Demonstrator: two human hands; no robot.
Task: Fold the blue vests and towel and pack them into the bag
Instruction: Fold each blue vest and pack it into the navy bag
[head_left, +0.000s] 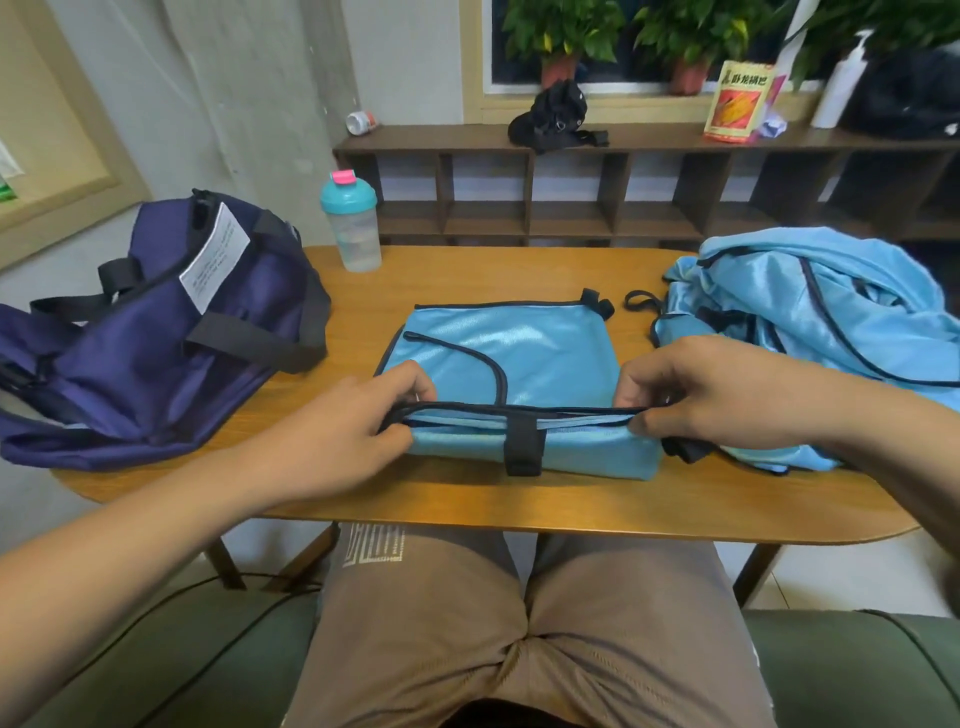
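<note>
- My left grip (343, 426) and right grip (717, 395) each pinch the raised fold of the shiny light-blue, black-trimmed vest (519, 343) between them, to square its edges on the wooden worktop (467, 504).
- The navy fabric bag (171, 338) lies left of my left grip, handy for packing.

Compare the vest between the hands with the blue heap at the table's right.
The folded vest lies flat in a neat rectangle; the blue heap is crumpled and mounded. The left hand and right hand pinch the folded vest's near edge; no hand grips the blue heap. Both are shiny light blue with dark trim.
</note>
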